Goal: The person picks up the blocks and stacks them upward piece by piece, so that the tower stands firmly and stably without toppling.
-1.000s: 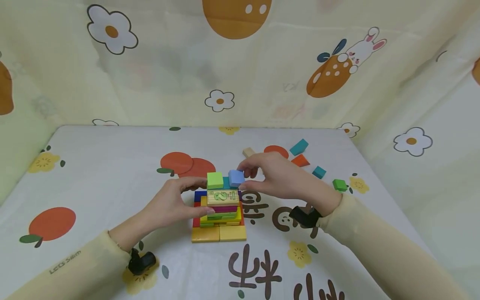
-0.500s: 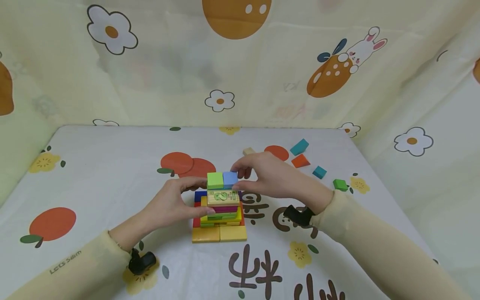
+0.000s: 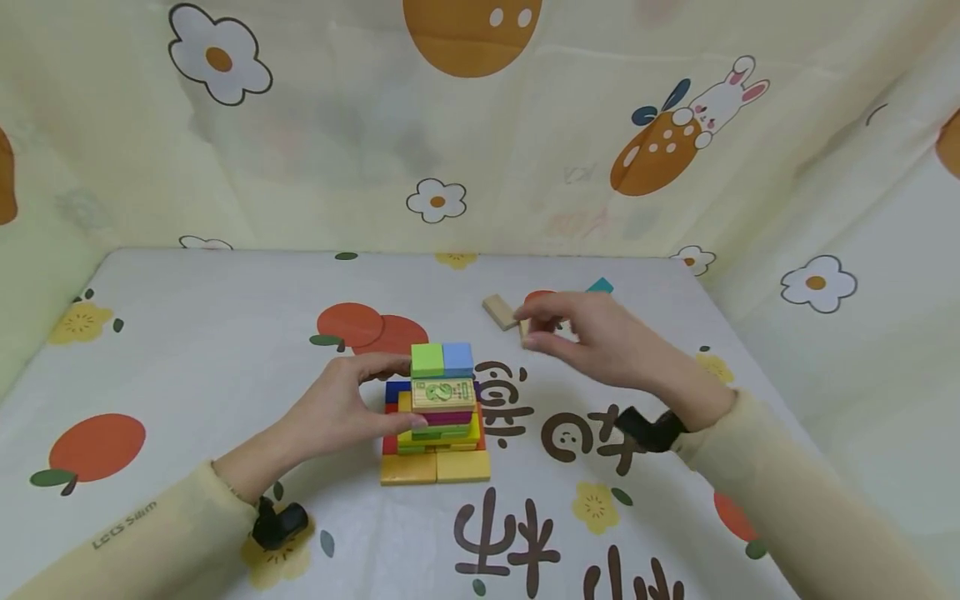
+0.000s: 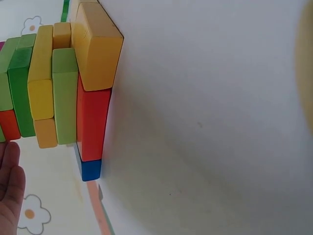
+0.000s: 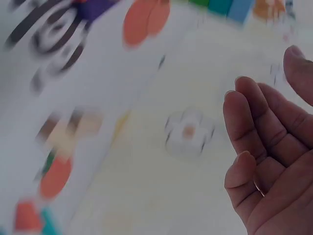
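A stack of colored wooden blocks [image 3: 446, 417] stands on the table, widest at its base. At its top, a light green block [image 3: 427, 360] and a light blue block [image 3: 458, 359] sit side by side above a wooden block printed with a green picture [image 3: 442, 395]. My left hand [image 3: 348, 400] holds the stack from the left, thumb along the front and fingers at the back. To the right, my right hand [image 3: 600, 337] hovers near some tan blocks, fingers loosely curved; its palm [image 5: 279, 191] holds nothing in the right wrist view.
Two tan blocks [image 3: 498, 312] lie on the table behind and right of the stack. Farther right, a teal block [image 3: 601, 286] shows past my right hand, which covers other loose pieces. A printed cloth wall [image 3: 315, 167] rises at the table's back edge.
My right hand slid the light blue block left against the light green one, let go, and moved away to the right. My left hand stayed at the stack.
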A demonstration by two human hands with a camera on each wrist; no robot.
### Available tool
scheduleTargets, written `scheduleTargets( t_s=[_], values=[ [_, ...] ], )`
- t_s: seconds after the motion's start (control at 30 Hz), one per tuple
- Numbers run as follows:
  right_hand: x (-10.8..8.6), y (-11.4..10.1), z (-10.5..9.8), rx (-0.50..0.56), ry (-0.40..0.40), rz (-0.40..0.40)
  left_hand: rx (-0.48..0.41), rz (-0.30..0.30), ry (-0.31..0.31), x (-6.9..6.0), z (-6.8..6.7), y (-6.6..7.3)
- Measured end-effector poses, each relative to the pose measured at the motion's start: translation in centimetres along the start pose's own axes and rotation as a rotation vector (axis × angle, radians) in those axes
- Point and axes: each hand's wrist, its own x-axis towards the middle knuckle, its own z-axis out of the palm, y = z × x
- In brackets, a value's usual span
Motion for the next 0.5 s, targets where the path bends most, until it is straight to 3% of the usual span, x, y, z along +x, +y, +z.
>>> scheduleTargets(
  t_s=[0.07,0.17,0.33,0.5],
  values=[
    [-2.0,2.1,-0.9,-0.021,0.052,0.038,0.001,0.004,0.003,0.0,-0.1,0.1],
    [-5.3,5.6,-1.3,-0.044,0.060,0.152,0.002,0.002,0.004,0.0,-0.2,0.1],
    [-10.9,11.2,0.6,-0.052,-0.030,0.349,0.006,-0.002,0.000,-0.2,-0.2,0.2],
    [-15.7,13.5,2.4,-0.070,-0.105,0.550,0.011,0.004,0.010,-0.1,0.0,0.1]
  ],
)
